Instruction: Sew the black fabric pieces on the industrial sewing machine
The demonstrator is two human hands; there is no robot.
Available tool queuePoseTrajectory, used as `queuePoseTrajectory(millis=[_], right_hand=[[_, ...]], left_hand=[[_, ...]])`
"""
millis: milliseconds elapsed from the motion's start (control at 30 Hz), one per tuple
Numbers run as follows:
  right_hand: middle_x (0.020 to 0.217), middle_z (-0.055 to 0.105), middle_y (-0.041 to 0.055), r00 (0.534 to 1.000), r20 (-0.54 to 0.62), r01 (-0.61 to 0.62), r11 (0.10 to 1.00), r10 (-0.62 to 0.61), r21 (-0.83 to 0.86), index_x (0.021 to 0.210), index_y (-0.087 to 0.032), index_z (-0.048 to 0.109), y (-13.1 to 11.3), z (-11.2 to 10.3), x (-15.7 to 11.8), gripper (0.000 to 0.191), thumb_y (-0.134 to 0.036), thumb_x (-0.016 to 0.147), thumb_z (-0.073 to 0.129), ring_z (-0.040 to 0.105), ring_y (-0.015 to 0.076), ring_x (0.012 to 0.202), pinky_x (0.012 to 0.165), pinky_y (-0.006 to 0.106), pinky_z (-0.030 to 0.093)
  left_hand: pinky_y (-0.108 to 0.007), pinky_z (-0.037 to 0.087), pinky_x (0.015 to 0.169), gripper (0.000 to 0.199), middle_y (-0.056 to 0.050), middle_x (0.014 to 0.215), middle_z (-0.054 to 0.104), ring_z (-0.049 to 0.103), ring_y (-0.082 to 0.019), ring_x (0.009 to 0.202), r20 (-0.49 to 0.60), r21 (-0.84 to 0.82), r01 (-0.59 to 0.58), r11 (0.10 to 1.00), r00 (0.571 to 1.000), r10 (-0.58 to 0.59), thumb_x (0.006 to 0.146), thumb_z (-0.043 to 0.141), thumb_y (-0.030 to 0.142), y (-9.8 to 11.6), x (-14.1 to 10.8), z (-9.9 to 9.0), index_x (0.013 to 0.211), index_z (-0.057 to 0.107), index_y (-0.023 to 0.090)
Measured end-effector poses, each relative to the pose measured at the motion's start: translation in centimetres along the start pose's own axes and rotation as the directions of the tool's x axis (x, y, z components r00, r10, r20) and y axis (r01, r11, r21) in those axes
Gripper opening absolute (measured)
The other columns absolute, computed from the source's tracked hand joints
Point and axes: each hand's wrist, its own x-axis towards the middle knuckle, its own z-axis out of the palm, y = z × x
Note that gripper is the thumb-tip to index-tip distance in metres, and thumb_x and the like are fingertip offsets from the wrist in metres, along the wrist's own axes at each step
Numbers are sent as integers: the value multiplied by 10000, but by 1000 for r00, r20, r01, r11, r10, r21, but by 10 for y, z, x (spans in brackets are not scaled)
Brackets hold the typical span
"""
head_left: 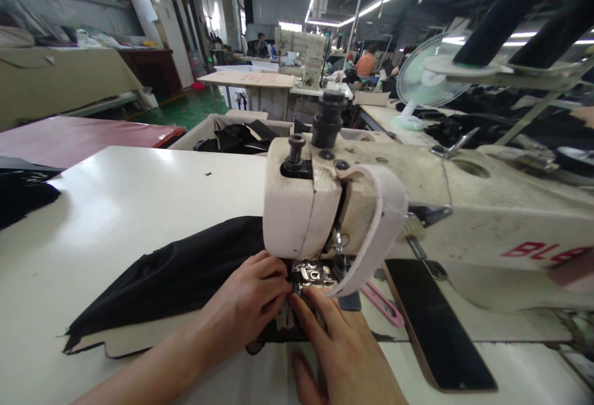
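A black fabric piece (185, 269) with a pale layer along its lower edge lies on the white table, its right end under the head of a sewing machine (297, 207). My left hand (250, 297) has its fingers pressed together on the fabric, left of the metal presser foot (315, 273). In front of the foot, my right hand (336, 337) rests with fingers apart, index and middle fingertips on the work and thumb lower down. The needle and the cloth under the fingertips are mostly hidden.
A dark phone (439, 324) and a pink tool (383, 303) lie right of my right hand. More black cloth (28, 195) is at the far left. Behind the machine stand a bin of black scraps (241, 136) and a fan (429, 74). People sit farther back.
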Motion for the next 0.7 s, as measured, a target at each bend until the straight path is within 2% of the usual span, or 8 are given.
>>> queuePoseTrajectory(millis=[200,367,533,700], right_hand=[[1383,496,121,1000,2,-1,1000,1,3,1436,-218,386,-2,-2,1,693,-171,764,548,501,355,1197,934,556,509],[1374,503,137,1000,-3,5,1000,-5,-14,1441,-212,379,0,1,-2,698,-185,767,556,512,366,1187,919,564,517],[1372,506,140,1000,-6,21,1000,-21,-14,1442,-212,373,0,0,-1,697,-181,767,548,517,359,1188,922,562,519],[1387,485,154,1000,1,31,999,-31,-12,1434,-180,380,3,-1,-3,666,-173,785,531,466,364,1246,973,574,479]], left_hand=[[-327,508,741,206,-92,939,637,593,-212,886,25,-58,53,997,998,-52,902,458,116,0,-2,0,829,644,167],[-341,512,726,250,-97,893,639,584,-212,843,17,-66,82,994,997,-81,917,436,127,3,-3,0,801,655,156],[-383,472,781,255,-80,880,645,577,-229,858,112,42,65,997,991,-69,929,433,140,5,1,-5,791,646,169],[-336,480,823,264,-64,846,612,559,-216,911,191,-33,84,996,979,-76,946,423,127,6,4,-9,785,630,158]])
